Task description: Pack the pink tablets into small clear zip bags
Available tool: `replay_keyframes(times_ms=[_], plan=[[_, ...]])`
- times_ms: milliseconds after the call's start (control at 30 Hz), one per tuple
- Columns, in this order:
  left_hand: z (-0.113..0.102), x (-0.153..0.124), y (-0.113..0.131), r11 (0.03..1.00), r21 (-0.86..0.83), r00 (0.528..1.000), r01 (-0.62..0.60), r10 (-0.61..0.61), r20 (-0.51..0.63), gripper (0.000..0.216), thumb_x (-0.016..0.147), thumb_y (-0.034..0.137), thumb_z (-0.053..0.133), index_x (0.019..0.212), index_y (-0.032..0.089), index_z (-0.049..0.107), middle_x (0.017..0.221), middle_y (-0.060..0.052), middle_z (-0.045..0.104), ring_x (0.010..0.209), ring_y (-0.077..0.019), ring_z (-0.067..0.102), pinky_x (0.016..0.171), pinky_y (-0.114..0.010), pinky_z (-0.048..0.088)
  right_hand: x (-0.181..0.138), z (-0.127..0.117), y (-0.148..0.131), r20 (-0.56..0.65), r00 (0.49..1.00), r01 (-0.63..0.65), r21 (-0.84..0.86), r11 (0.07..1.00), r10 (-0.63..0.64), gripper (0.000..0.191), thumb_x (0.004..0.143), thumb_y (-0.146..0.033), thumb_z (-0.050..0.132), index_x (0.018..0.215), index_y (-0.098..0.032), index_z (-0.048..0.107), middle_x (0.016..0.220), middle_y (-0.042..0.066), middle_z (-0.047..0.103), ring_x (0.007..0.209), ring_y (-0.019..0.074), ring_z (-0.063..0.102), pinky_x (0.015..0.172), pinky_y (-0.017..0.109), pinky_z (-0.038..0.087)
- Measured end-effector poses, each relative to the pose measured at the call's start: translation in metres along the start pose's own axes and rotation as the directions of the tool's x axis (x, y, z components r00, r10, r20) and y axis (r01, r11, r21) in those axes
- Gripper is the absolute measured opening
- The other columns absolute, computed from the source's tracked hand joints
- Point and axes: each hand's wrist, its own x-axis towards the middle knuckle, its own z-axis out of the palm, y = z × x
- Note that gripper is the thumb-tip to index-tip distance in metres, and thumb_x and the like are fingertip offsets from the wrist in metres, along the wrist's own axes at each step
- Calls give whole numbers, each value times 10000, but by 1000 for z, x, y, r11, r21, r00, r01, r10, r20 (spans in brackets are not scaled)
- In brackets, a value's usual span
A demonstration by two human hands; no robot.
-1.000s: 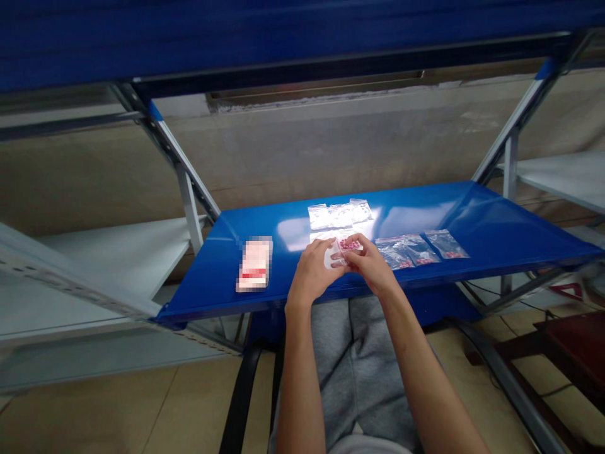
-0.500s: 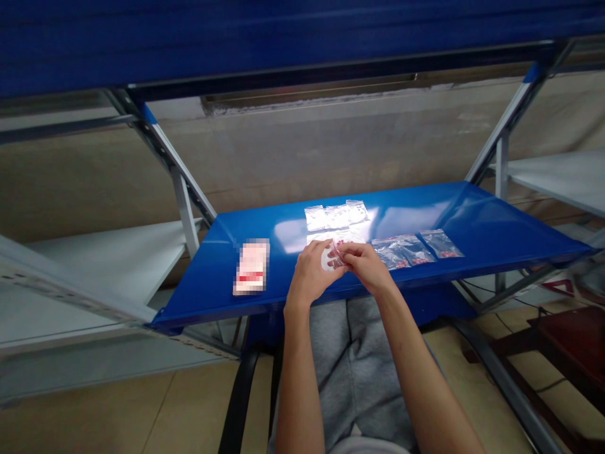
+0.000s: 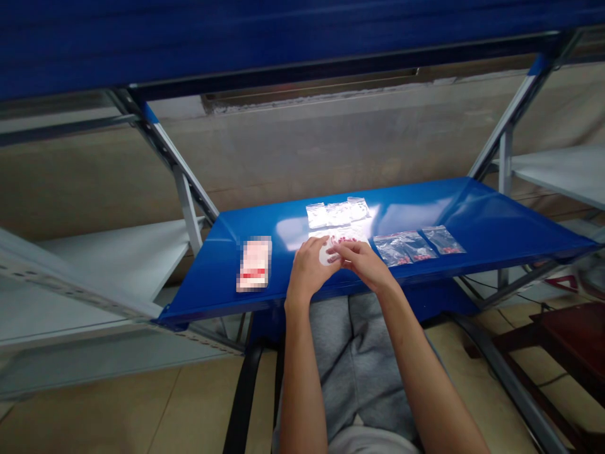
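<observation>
My left hand (image 3: pixel 311 260) and my right hand (image 3: pixel 363 260) meet over the near edge of the blue table (image 3: pixel 265 217). Their curled fingertips pinch a small clear zip bag, which is mostly hidden behind the fingers. Just beyond them, small red pieces (image 3: pixel 346 239) lie on a white sheet (image 3: pixel 362 234), whose near part my hands cover. To the right of my right hand lie several clear zip bags (image 3: pixel 410 244) with red pieces gathered at their near ends.
Behind the white sheet, several small bags (image 3: pixel 338 214) shine under strong glare. A blurred-out pale packet (image 3: pixel 255 263) with a red stripe lies at left. A blue shelf (image 3: pixel 302 44) hangs overhead between slanted metal posts (image 3: pixel 176 164). Chair arms (image 3: pixel 243 397) flank my legs.
My fingers have shifted on the zip bag, and its red-edged top no longer shows between my hands. More red pieces on the sheet are visible. The view has moved slightly.
</observation>
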Motion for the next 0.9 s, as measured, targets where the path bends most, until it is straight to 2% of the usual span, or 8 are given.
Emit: replay_keyframes(times_ms=[200, 400, 533, 633, 700, 767, 833, 900], plan=[[1, -1, 1, 999, 2, 999, 36, -36, 8, 582, 815, 289, 807, 1355, 181, 617, 1273, -111, 712, 1166, -287, 680, 1024, -434, 540, 3, 0, 5, -37, 997, 68, -119, 991, -72, 328, 646, -477, 861, 718, -175, 754, 747, 32, 724, 714, 176, 644, 712, 307, 522], [2, -2, 3, 998, -12, 998, 63, -63, 8, 546, 823, 344, 816, 1322, 198, 647, 1196, -92, 733, 1068, -260, 704, 953, -394, 561, -1, -7, -2, -37, 992, 109, -159, 981, -117, 339, 688, -490, 822, 770, -170, 746, 771, 31, 712, 727, 165, 640, 670, 287, 536], [1, -4, 0, 996, 15, 996, 84, -84, 13, 556, 823, 353, 824, 1325, 189, 649, 1127, -85, 736, 1006, -248, 707, 921, -388, 565, -1, -21, -4, -152, 976, 125, -183, 975, -154, 334, 732, -453, 764, 925, -183, 725, 883, 51, 742, 806, 199, 709, 681, 298, 562], [0, -5, -3, 996, 14, 996, 94, -94, 2, 556, 827, 353, 824, 1324, 179, 647, 1125, -90, 731, 1019, -252, 704, 947, -404, 558, 3, -37, 3, -283, 934, 128, -301, 945, -217, 300, 788, -409, 668, 986, -185, 693, 872, 65, 735, 791, 220, 723, 655, 316, 563], [-1, -6, -4, 996, 16, 996, 87, -87, -6, 550, 831, 366, 823, 1319, 180, 651, 1133, -93, 720, 1037, -256, 700, 962, -412, 555, 7, -47, 10, -353, 889, 98, -477, 873, -293, 258, 819, -349, 600, 991, -180, 692, 879, 78, 732, 749, 221, 706, 655, 335, 552], [-1, -6, -5, 996, 26, 996, 86, -86, -12, 529, 833, 388, 820, 1297, 185, 666, 1147, -97, 703, 1056, -261, 693, 968, -410, 555, 9, -55, 16, -361, 847, 42, -686, 726, -389, 225, 830, -261, 557, 974, -171, 705, 871, 87, 735, 731, 218, 681, 728, 368, 539], [-1, -6, -6, 995, 39, 996, 92, -91, -19, 510, 833, 406, 818, 1274, 189, 683, 1151, -100, 686, 1075, -266, 686, 971, -404, 556, 10, -59, 21, -306, 835, -6, -836, 549, -457, 221, 831, -185, 541, 961, -164, 718, 849, 87, 735, 755, 222, 663, 819, 387, 508], [-1, -7, -7, 994, 41, 995, 97, -96, -20, 508, 831, 414, 818, 1268, 189, 690, 1147, -98, 676, 1080, -267, 683, 973, -399, 556, 10, -58, 24, -246, 846, -21, -902, 432, -473, 225, 845, -153, 541, 975, -163, 724, 847, 83, 730, 791, 229, 650, 856, 382, 476]])
